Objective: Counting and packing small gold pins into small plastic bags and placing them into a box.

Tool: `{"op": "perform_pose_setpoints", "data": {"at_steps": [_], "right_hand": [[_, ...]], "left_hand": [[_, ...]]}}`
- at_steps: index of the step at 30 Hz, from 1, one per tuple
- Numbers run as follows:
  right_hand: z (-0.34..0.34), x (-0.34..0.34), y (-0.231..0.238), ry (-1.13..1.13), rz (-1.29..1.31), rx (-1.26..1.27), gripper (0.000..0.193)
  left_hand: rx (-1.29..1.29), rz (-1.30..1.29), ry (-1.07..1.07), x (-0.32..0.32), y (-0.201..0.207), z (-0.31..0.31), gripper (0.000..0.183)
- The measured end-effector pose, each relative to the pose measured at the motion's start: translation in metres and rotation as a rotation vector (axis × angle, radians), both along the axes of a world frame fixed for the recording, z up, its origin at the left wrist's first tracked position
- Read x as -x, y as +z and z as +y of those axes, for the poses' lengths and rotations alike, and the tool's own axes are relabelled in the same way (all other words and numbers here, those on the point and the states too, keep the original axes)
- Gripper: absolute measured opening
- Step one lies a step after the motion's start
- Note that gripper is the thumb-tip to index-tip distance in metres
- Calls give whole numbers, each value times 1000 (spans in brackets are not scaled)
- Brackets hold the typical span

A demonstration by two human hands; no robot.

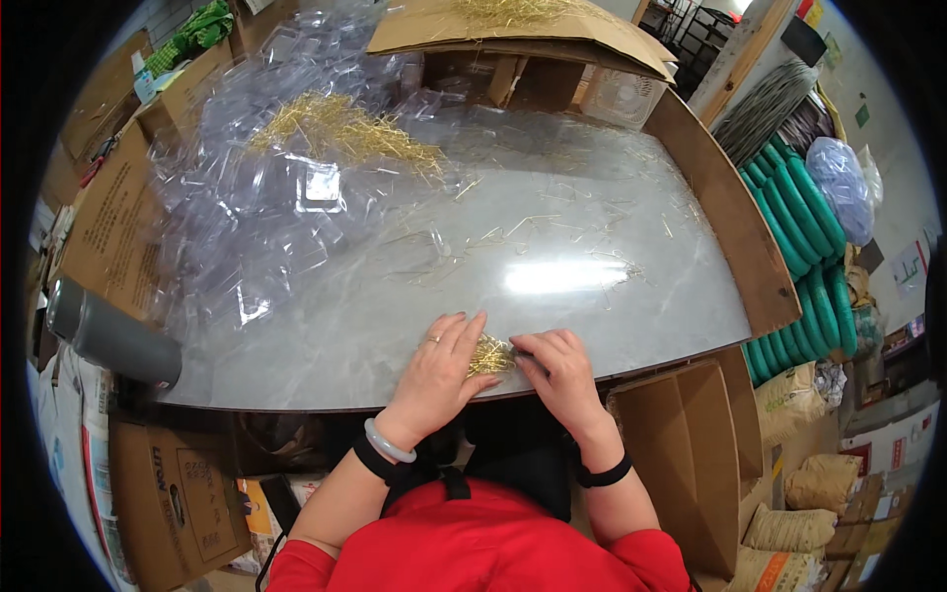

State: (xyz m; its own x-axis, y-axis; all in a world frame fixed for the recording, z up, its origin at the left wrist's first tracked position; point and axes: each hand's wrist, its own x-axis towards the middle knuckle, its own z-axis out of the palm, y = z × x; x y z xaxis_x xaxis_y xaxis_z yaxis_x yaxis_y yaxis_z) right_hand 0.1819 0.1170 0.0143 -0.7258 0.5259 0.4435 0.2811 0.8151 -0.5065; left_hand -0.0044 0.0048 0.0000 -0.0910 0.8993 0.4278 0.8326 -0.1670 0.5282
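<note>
A small bunch of thin gold wire pieces (490, 355) lies on the grey table near its front edge, between my two hands. My left hand (441, 363) rests along the left side of the bunch, fingers stretched out and thumb apart, touching the wires. On the other side, my right hand (560, 370) is closed, thumb and fingers pressed together at the bunch's right end. What sits between those fingertips is too small to make out. Farther back, a larger heap of the same gold wires (345, 130) lies on a pile of clear plastic packages (266, 222).
Loose wires are scattered over the grey table (631, 326). A dark grey cylinder (118, 335) stands at the left edge. A cardboard box (533, 44) with wires on top and a white fan (621, 97) are at the back. An open cardboard box (681, 454) stands below right.
</note>
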Motion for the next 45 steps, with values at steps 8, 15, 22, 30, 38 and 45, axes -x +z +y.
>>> {"op": "perform_pose_setpoints", "data": {"at_steps": [8,15,22,30,38,45], "right_hand": [[-1,24,-1,22,69,106,25],[-3,20,7,167,64,126,39],[-9,29,2,209,-92,-33,44],[-8,28,2,204,-31,71,46],[-12,34,0,264,-91,-59,47],[-13,32,1,224,-79,-57,45]], "left_hand": [[123,-108,20,-1,4,-1,80],[-14,-90,-3,1,-2,2,93],[-83,-224,-138,11,1,1,106],[84,-112,122,30,22,-34,88],[228,-80,277,12,25,-35,48],[156,-462,130,19,27,-34,54]]}}
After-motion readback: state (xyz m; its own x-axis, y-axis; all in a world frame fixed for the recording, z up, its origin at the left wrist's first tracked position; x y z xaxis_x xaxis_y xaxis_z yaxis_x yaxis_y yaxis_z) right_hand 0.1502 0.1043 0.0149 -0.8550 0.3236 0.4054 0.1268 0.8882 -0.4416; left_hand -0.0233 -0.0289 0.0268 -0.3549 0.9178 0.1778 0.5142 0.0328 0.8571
